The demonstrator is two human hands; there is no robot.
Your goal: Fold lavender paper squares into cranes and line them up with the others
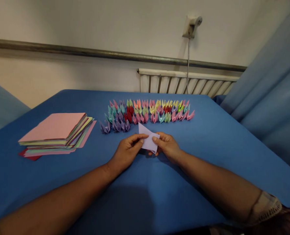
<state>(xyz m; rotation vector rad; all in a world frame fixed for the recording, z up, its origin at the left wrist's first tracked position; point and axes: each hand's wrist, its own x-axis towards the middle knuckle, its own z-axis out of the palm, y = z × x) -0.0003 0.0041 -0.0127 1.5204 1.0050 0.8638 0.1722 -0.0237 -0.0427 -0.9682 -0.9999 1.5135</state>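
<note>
A partly folded lilac origami paper (149,141) is held just above the blue table, with one pointed corner up at its left. My left hand (129,148) pinches its left side between thumb and fingers. On the right side, my right hand (168,146) grips it with the thumb on top and the fingers underneath, partly hidden. Beyond the paper stand rows of small folded paper cranes (154,117) in pink, red, green, yellow, teal and purple. The purple cranes (120,125) at the front left are nearest to my left hand.
A thick stack of coloured paper sheets (54,125) lies at the left on the blue tabletop (208,143). Behind are a metal rail (86,51), a radiator (179,81) and a wall socket (190,26) with a cord. Blue curtains (269,75) hang at the right.
</note>
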